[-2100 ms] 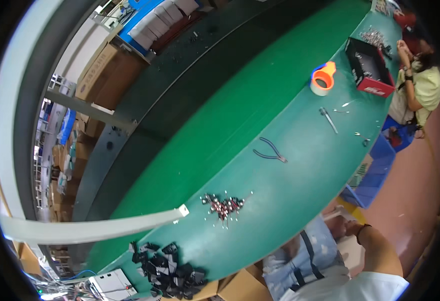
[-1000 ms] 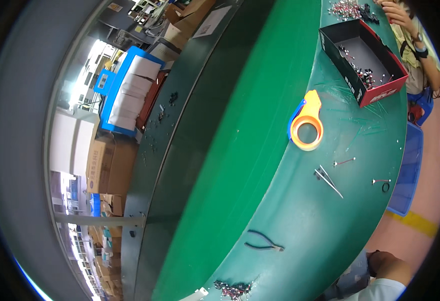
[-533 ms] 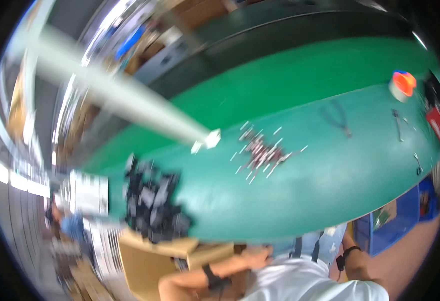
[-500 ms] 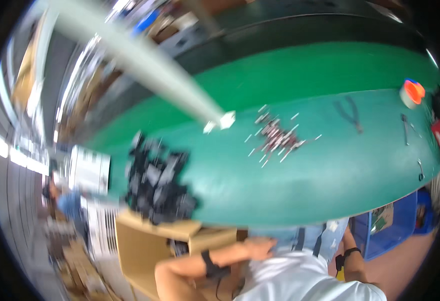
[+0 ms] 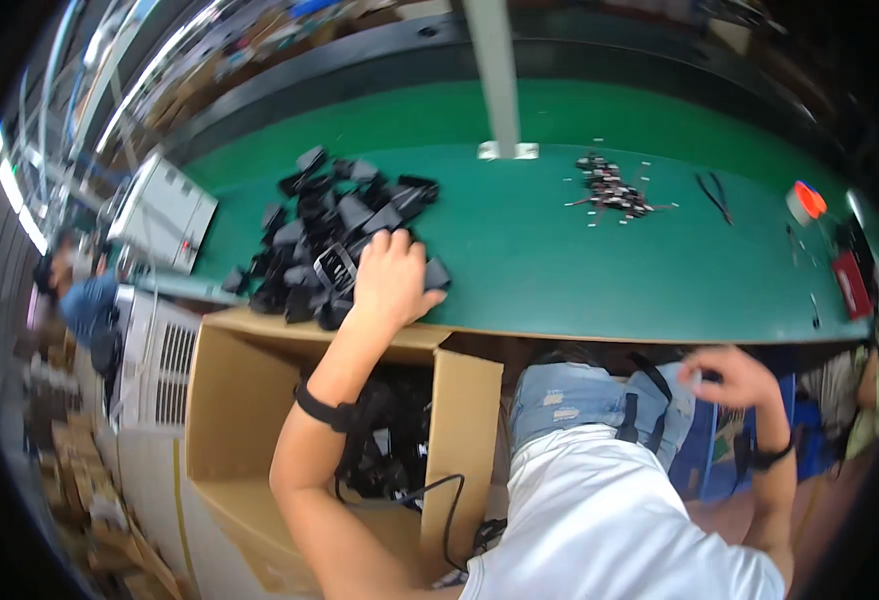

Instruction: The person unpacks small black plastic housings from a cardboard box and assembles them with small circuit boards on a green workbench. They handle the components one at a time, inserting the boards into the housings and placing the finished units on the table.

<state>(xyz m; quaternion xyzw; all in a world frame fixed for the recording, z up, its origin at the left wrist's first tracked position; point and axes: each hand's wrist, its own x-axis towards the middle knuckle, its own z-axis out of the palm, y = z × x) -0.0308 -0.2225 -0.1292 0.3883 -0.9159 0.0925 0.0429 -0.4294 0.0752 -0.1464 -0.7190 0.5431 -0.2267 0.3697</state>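
A heap of black and dark-grey plastic housings (image 5: 304, 235) covers the left part of the green bench. My left hand (image 5: 391, 280) lies over the heap's near right edge, with its thumb apart from the fingers. Its fingertips bend down out of sight among the parts, and I see no part lifted. My right hand (image 5: 734, 377) hovers in front of the bench's near edge, above my right leg. Its fingers are loosely bent, with a gap between thumb and forefinger, and I make out nothing held there.
Below the bench edge, an open cardboard box (image 5: 249, 420) holds more dark parts. A pile of small wired parts (image 5: 611, 190), pliers (image 5: 716, 198) and an orange-and-white roll (image 5: 806, 203) lie farther right. A post (image 5: 496, 80) rises from the bench. Left stands a white machine (image 5: 162, 213); a person (image 5: 89, 300) is beyond.
My left hand has gone from my lap up onto the heap. My right hand has risen from my side to near the bench edge. The view has swung left.
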